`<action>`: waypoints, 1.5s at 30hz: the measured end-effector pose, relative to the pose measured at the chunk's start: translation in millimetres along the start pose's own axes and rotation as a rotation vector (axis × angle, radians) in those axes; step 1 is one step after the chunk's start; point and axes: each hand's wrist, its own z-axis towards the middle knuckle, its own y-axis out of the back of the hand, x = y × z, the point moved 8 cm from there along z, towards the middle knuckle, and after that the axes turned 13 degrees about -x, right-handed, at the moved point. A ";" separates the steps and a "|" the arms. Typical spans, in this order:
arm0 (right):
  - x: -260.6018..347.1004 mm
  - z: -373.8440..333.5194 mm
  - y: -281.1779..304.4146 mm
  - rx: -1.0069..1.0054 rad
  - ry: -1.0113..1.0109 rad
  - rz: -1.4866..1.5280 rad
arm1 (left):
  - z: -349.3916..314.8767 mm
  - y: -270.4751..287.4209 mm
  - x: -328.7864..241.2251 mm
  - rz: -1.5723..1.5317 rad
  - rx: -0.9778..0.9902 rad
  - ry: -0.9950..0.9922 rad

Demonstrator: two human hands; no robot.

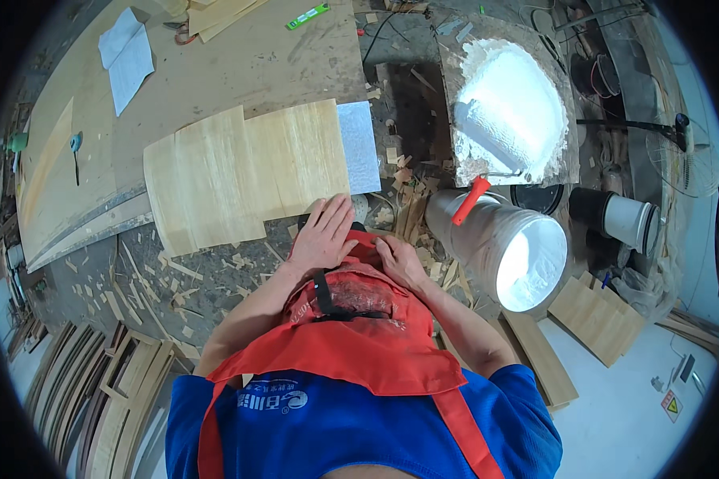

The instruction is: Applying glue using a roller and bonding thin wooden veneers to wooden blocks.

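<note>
My left hand lies flat with its fingers stretched out together. Its fingertips reach the near right corner of a pale wood veneer sheet, over the edge of the work table. Lower and to the right, my right hand is against the red apron, fingers bent and partly hidden. Whether it holds anything is not visible. A second veneer sheet lies against the first on its left. From under their right end sticks out a whitish sheet.
Right of the table, a board bears white paste and a roller with a red handle. A plastic-wrapped white drum stands below it. Wood scraps litter the floor. Curved wooden frames stand at lower left.
</note>
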 end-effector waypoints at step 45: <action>-12.2 13.8 -18.9 0.077 -0.508 0.383 | 95.2 36.2 111.0 0.265 -0.140 0.189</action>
